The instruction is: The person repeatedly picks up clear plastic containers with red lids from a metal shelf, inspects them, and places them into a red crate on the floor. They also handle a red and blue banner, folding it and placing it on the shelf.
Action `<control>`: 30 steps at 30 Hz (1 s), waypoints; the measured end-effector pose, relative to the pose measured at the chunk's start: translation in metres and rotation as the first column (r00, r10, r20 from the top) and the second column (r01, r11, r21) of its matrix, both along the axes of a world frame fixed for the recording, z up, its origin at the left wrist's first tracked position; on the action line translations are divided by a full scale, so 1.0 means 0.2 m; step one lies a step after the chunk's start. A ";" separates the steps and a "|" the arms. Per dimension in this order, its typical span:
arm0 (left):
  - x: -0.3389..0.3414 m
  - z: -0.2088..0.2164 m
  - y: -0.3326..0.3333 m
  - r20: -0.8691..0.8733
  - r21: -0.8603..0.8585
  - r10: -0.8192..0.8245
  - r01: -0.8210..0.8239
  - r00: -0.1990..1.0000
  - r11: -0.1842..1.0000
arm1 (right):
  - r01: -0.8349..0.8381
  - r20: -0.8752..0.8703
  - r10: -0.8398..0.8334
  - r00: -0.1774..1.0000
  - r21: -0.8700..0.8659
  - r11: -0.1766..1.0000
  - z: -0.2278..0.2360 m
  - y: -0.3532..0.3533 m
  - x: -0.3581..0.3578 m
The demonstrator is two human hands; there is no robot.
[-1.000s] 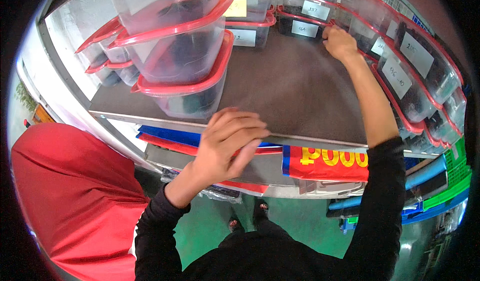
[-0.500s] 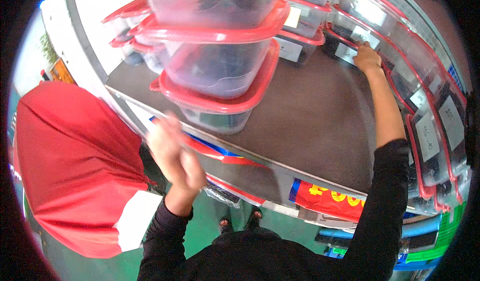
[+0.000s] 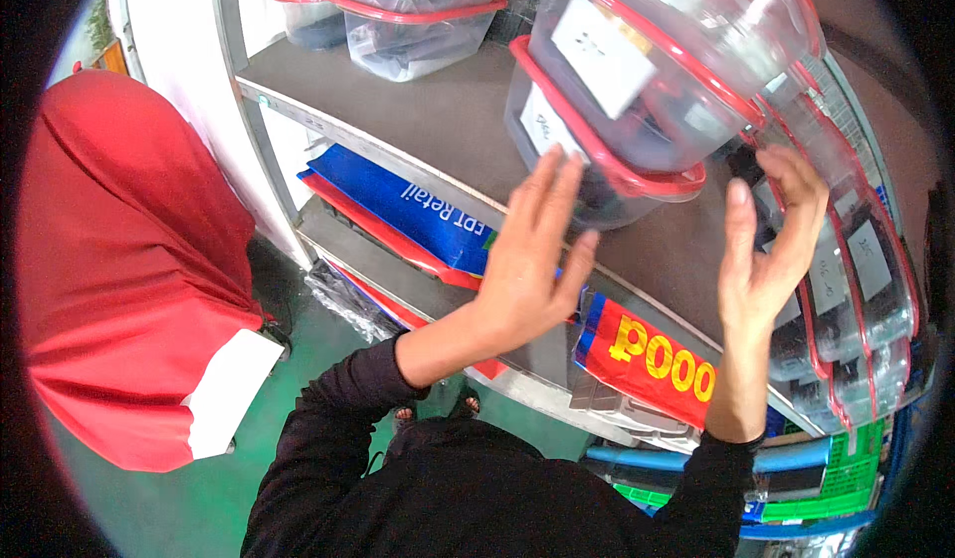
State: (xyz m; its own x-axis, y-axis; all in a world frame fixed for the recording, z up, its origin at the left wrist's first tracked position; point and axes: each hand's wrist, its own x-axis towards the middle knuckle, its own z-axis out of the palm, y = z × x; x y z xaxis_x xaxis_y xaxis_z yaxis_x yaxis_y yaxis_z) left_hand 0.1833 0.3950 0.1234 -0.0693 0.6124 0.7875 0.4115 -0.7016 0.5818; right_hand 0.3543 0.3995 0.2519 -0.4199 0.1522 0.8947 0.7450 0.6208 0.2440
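Two see-through plastic boxes with red lids stand one on the other on the brown shelf (image 3: 428, 100). White labels are on the upper box (image 3: 637, 91) and the lower box (image 3: 602, 200); dark contents show through the walls. My left hand (image 3: 532, 260) is open, fingers stretched toward the lower box's labelled side and slightly blurred. Whether its fingertips touch that box I cannot tell. To the right of the stack, my right hand (image 3: 771, 230) is raised and open, thumb and fingers apart, with nothing in it.
More red-lidded boxes (image 3: 418, 41) stand at the shelf's far left, and stacked, labelled ones (image 3: 836, 270) line the right. A red and yellow sign (image 3: 647, 359) hangs at the front edge. A person in a red garment (image 3: 129, 260) is close on my left.
My right hand has come back from the boxes at the far right. My left hand has moved right. The left-centre stack is gone from there; a labelled stack now stands farther right.
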 end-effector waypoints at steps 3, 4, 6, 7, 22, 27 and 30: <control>0.10 -0.02 -0.04 -0.047 0.062 -0.098 0.101 0.994 0.993 | -0.031 -0.022 0.029 0.999 -0.121 0.992 -0.10 -0.06 -0.01; 0.11 -0.03 -0.04 -0.024 0.078 -0.133 0.135 0.991 0.988 | -0.040 -0.054 0.030 0.998 -0.196 0.980 -0.13 -0.06 -0.02; 0.10 -0.03 0.00 0.024 0.114 -0.210 0.206 0.977 0.972 | 0.038 -0.057 -0.052 0.997 -0.217 0.975 -0.16 -0.03 -0.03; 0.08 0.00 0.03 0.097 0.207 -0.169 0.147 0.981 0.967 | 0.014 -0.123 -0.042 0.991 -0.226 0.974 -0.16 -0.02 -0.03; -0.29 0.04 0.51 0.525 -0.248 -0.273 0.452 0.806 0.857 | 0.020 -0.153 -0.085 0.985 -0.382 0.924 -0.17 -0.04 0.04; -0.29 0.06 0.48 0.469 -0.299 -0.252 0.420 0.847 0.857 | -0.005 -0.078 -0.030 0.996 -0.412 0.911 -0.15 -0.05 0.10; -0.29 0.06 0.46 0.420 -0.303 -0.257 0.402 0.870 0.864 | -0.010 -0.087 -0.028 0.996 -0.405 0.914 -0.17 -0.03 0.14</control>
